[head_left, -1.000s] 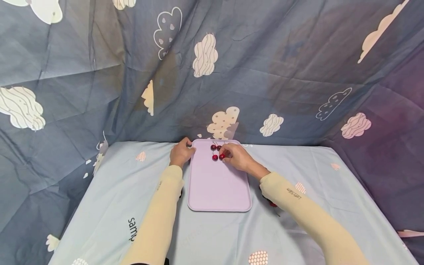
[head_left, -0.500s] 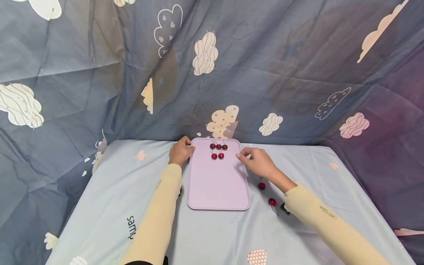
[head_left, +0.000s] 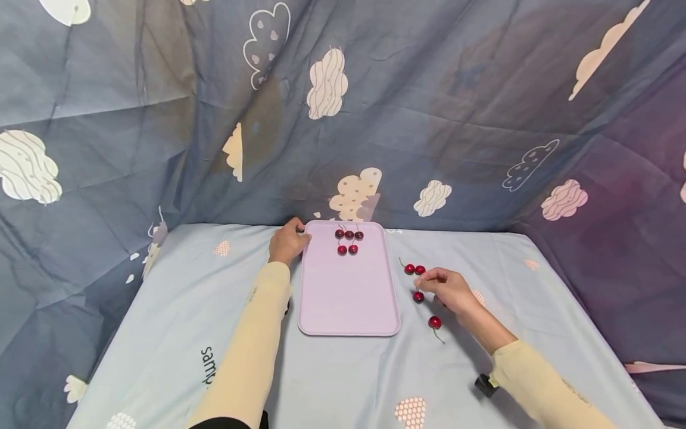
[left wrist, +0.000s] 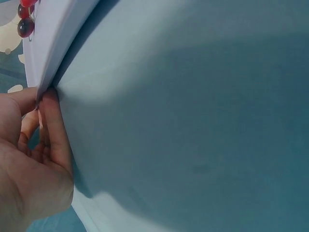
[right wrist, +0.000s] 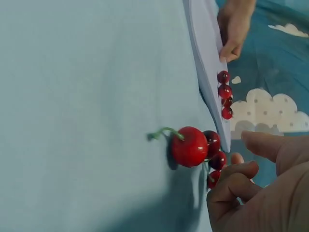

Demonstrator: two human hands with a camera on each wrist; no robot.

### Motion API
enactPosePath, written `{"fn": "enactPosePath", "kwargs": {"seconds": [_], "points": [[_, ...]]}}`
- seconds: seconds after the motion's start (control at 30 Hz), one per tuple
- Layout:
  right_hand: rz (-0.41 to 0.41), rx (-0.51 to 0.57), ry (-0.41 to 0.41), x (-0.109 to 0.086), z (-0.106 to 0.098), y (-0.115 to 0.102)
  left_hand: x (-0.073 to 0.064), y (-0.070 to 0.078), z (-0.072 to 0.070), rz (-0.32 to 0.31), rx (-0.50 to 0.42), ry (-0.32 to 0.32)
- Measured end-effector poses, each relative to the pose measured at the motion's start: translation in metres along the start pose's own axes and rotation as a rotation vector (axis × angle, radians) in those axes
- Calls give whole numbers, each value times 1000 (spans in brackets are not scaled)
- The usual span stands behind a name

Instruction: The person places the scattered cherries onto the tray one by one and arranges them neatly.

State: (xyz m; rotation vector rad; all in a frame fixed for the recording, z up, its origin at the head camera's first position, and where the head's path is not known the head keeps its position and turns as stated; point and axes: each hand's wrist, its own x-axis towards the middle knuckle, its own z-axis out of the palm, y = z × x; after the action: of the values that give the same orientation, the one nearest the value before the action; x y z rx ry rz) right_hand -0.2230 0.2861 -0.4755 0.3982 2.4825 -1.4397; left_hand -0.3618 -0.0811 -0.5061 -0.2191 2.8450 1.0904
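Note:
A lilac tray lies on the light blue cloth, with several dark red cherries in two rows at its far end. My left hand pinches the tray's far left edge; in the left wrist view the thumb lies over the rim and the fingers below it. Right of the tray, my right hand reaches over loose cherries, its fingertips beside the stem of one cherry. In the right wrist view, the thumb and forefinger stand apart, with no cherry visibly held between them. A nearer cherry lies with its stem outward.
Two more cherries lie side by side just right of the tray. A dark cloud-print curtain hangs behind the cloth-covered table. A small black object shows at the right cuff.
My right hand has let go of a cherry in the tray's nearer row and moved right and nearer, to the loose cherries. The left hand stays on the tray edge.

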Motion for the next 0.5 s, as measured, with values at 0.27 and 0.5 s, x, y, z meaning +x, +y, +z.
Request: {"fn": "enactPosePath", "kwargs": {"seconds": [0.27, 0.5], "points": [[67, 105, -31, -13, 1, 18, 1, 1, -3, 12, 3, 1], [60, 140, -24, -15, 10, 24, 1, -2, -1, 9, 15, -2]]}}
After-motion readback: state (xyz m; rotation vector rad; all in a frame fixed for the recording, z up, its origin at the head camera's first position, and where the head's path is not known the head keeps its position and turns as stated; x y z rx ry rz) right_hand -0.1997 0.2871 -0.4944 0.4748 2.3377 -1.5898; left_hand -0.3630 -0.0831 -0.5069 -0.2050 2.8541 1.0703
